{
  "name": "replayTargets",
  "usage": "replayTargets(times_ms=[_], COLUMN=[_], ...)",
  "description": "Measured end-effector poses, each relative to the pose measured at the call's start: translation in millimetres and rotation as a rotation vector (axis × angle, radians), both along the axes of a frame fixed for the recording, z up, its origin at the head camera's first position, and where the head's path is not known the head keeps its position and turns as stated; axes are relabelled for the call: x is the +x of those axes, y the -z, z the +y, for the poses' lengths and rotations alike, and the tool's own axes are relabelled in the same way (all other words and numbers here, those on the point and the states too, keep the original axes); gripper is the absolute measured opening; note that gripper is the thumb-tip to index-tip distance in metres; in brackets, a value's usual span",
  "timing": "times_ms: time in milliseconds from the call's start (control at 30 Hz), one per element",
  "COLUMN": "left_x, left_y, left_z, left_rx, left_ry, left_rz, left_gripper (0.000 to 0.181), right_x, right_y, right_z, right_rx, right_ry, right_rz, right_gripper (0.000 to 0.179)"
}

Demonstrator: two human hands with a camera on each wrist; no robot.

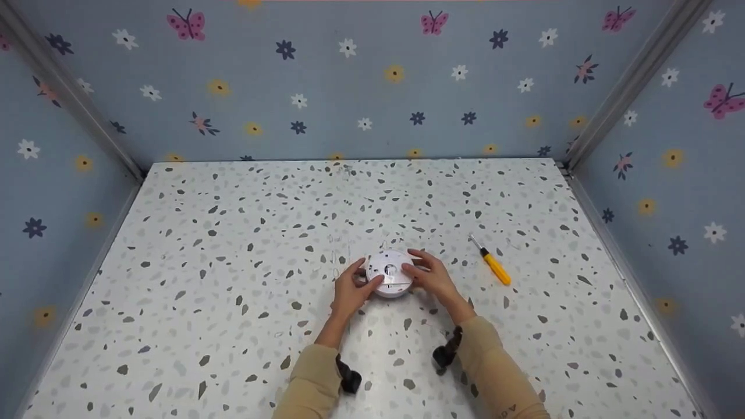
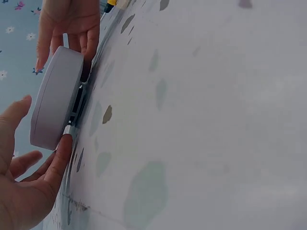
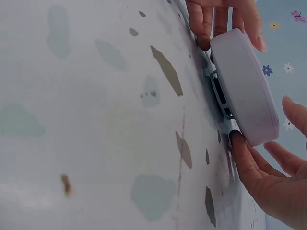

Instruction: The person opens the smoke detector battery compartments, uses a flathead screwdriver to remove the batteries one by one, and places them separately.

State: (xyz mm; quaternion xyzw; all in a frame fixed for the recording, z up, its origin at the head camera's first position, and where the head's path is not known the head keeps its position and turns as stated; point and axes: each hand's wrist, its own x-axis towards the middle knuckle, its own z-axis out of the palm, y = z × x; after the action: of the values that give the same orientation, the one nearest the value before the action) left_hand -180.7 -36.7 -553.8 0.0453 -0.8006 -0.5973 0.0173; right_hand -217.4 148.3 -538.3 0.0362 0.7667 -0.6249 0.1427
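A white round smoke alarm is held between both hands just over the table, its flat back with small holes and a panel facing up. In the wrist views, a dark slotted part shows on its underside. My left hand grips the left rim, fingers at the lower edge and thumb over the top face. On the opposite rim, my right hand grips in the same way, fingertips tucked beneath the edge. To the right of that hand lies a screwdriver with a yellow handle.
The white speckled table spreads out around the hands. Blue panels with flowers and butterflies enclose it at the back and both sides, joined by metal corner posts.
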Motion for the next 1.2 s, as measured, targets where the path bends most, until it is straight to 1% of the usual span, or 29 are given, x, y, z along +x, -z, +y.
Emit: replayTargets(times_ms=[100,167,300,467,733,900,967,1067,1200], left_x=[0.3,1.0,2.3,3.2,3.9,4.6,4.8,5.0,4.6], left_y=[1.3,1.8,2.7,3.6,3.9,5.1,5.7,4.9,1.9], left_z=[3.4,5.1,7.2,8.2,9.9,11.2,11.4,11.1,9.6], left_rx=[0.027,0.041,0.044,0.066,0.07,0.083,0.099,0.138,0.175], left_ry=[-0.044,-0.058,-0.065,-0.074,-0.09,-0.098,-0.096,-0.086,-0.063], left_rz=[0.011,0.012,0.009,0.016,0.004,-0.006,0.008,0.002,-0.038], left_gripper=[0.058,0.056,0.054,0.052,0.048,0.047,0.046,0.046,0.048], right_x=[-2.6,-4.1,-6.5,-7.9,-7.3,-6.8,-6.7,-6.4,-6.1], right_y=[0.7,1.5,3.8,5.2,7.0,7.8,6.9,5.2,4.2], right_z=[-2.1,-2.7,-3.0,-4.4,-7.9,-9.8,-10.6,-11.3,-12.2], right_rx=[-0.023,-0.023,-0.018,-0.02,0.026,0.061,0.07,0.029,-0.042], right_ry=[0.026,0.043,0.076,0.093,0.123,0.154,0.164,0.187,0.222], right_rz=[-0.023,-0.037,-0.058,-0.05,-0.035,-0.067,-0.081,-0.101,-0.111], right_gripper=[0.051,0.049,0.045,0.04,0.034,0.034,0.035,0.034,0.034])
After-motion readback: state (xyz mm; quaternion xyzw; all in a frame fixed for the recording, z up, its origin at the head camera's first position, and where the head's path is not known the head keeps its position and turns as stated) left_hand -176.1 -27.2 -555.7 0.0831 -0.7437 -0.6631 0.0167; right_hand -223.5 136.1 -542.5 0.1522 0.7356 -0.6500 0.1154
